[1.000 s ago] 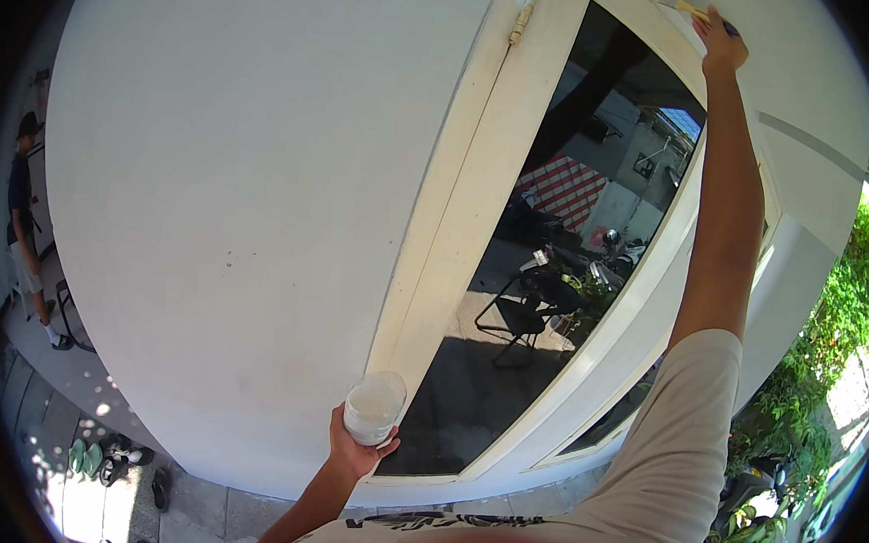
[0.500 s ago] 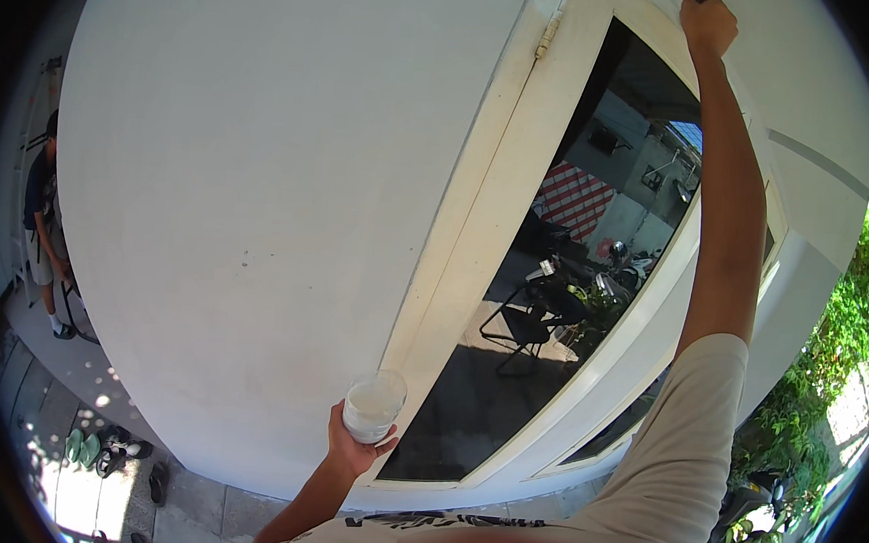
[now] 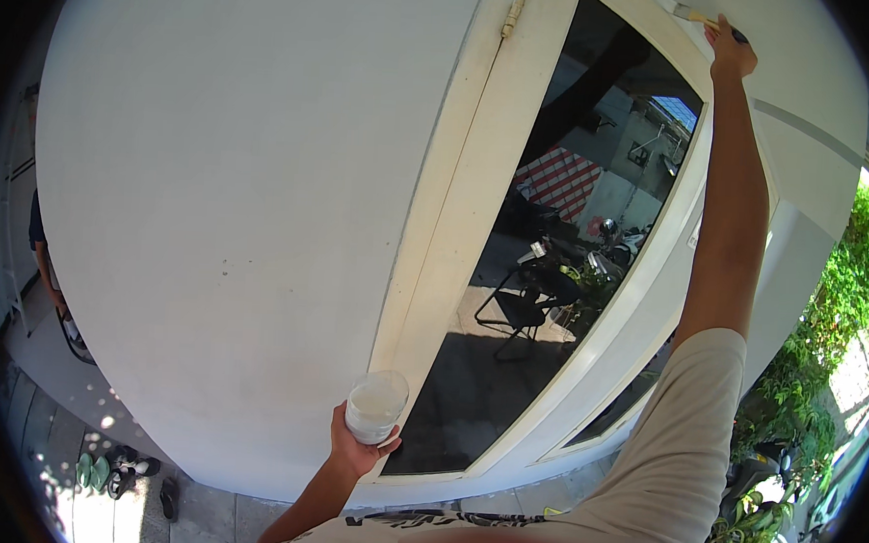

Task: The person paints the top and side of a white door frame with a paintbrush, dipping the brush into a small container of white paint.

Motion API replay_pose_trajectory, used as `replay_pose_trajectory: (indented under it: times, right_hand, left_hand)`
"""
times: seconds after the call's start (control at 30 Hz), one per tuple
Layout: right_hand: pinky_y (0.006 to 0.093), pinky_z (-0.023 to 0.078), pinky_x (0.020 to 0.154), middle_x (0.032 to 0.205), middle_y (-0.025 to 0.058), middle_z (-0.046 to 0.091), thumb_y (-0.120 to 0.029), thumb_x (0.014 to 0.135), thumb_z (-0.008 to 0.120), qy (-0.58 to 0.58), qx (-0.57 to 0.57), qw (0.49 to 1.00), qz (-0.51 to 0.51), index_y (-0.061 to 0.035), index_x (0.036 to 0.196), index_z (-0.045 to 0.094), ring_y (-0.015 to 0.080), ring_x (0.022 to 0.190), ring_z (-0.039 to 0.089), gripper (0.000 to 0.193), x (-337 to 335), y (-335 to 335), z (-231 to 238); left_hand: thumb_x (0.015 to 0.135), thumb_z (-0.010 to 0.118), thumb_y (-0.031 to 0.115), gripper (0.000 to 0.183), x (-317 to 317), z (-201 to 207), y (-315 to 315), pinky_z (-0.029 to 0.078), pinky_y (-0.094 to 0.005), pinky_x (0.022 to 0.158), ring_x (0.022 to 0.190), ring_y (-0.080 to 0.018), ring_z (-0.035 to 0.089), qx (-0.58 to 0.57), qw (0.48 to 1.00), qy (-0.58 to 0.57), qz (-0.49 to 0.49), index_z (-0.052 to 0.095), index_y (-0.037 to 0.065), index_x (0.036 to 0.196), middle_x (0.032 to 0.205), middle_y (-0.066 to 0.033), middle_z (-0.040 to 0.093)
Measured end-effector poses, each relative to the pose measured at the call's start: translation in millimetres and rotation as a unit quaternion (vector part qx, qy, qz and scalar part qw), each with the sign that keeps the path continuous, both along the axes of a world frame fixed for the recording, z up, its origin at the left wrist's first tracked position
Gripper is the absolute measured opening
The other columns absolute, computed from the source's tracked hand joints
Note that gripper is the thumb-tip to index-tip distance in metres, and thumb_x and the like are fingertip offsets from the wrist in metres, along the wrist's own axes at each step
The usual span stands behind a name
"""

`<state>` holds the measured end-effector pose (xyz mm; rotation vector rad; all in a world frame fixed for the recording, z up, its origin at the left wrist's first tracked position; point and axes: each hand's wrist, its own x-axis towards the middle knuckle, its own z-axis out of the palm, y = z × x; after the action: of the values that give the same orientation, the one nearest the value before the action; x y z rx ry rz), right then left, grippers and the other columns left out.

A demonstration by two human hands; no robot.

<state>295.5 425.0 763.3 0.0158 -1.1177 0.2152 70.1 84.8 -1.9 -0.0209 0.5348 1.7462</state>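
Observation:
My left hand (image 3: 358,448) is wrapped round a clear plastic cup (image 3: 375,406) with white paint inside, held low in front of the wall. High at the upper right, my right hand (image 3: 735,51) grips a paintbrush (image 3: 701,17) by its handle, the arm stretched up. The brush points left, its bristles at the white wall just above the cream door frame (image 3: 653,32). Whether the bristles touch the surface is hard to tell at this distance.
A dark glass pane (image 3: 554,248) in the cream door reflects a chair and motorbikes. Several sandals (image 3: 100,472) lie on the paved floor at lower left. Another person's arm (image 3: 49,271) shows at the far left. Green plants (image 3: 824,331) grow along the right side.
My right hand has come lower and slightly right in the picture, and the paintbrush is now in sight. The whole view has shifted a little; my left hand still holds the cup.

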Motion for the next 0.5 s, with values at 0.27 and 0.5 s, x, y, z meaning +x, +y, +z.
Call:
replay_pose_trajectory:
  times: [0.27,0.5]
  right_hand:
    - [0.0426,0.054,0.081,0.091,0.0134,0.073,-0.05,0.078,0.07,0.049,-0.069,0.847,-0.524,-0.0091,0.089,0.076,0.0326,0.086,0.07,0.043,31.5,4.0,-4.6]
    - [0.0297,0.057,0.058,0.07,0.0109,0.065,-0.015,0.088,0.07,-0.075,0.114,0.99,-0.047,0.0046,0.087,0.064,0.0183,0.063,0.067,0.02,-63.7,-103.5,-24.4]
  left_hand:
    - [0.087,0.039,0.058,0.058,-0.8,-0.3,-5.4,0.049,-0.0517,0.082,0.099,-0.0349,0.059,0.005,1.0,0.0,0.003,0.055,0.018,0.126,0.119,-0.0105,0.057]
    - [0.087,0.039,0.057,0.056,3.1,-3.5,-7.1,0.049,-0.0519,0.082,0.099,-0.0346,0.058,-0.011,1.0,-0.007,0.016,0.055,0.019,0.125,0.118,-0.0096,0.058]
